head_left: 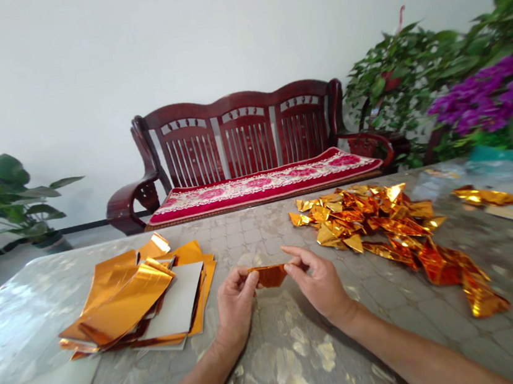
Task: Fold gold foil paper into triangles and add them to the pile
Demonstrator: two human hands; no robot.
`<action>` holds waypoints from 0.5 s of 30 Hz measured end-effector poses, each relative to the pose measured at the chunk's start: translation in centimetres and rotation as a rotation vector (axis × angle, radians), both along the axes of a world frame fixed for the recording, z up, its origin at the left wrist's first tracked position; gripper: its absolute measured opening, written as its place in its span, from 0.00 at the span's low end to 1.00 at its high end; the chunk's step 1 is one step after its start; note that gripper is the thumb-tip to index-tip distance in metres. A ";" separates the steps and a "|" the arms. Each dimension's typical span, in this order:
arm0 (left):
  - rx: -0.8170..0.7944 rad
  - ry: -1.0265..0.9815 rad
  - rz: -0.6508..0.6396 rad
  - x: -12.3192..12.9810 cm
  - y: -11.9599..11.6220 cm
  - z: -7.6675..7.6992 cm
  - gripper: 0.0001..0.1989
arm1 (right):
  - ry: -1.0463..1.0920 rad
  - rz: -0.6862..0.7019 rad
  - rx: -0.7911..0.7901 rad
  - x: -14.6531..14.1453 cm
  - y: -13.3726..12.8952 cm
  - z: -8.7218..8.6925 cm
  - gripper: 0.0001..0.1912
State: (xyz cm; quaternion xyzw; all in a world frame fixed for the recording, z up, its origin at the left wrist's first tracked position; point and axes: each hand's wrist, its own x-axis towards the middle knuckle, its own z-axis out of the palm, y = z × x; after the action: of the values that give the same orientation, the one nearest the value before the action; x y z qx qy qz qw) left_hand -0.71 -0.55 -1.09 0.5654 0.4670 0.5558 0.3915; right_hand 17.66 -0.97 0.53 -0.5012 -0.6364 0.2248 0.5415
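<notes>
Patterned tabletop (269,352); gold paper (272,276) between left grip (234,304) and right grip (323,288), ends pinched.

A home, apparently a living room: beyond the gripped foil (272,276) stands a carved wooden settee (245,137) with a red floral seat cover (260,184); a potted plant (8,171) sits far left of the grip, purple flowers (488,95) far right.

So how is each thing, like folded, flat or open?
Small gold piece, folded, held at both ends
Left hand, pinching its left end
Right hand, pinching its right end
Gold sheets, unfolded, messily stacked, some curling
Heaped gold pieces, folded, loosely piled
Red mat, spread over the bench
Purple flowers, open
</notes>
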 end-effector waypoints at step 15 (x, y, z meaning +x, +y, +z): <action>0.169 0.239 0.126 -0.2 -0.3 0.0 0.07 | 0.020 0.026 -0.080 -0.1 0.1 0.2 0.16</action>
State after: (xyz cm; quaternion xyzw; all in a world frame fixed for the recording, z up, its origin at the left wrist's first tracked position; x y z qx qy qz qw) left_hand -0.88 -0.84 -1.08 0.6281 0.4963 0.5453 0.2485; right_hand 17.56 -0.87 0.77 -0.5119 -0.6277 0.2622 0.5246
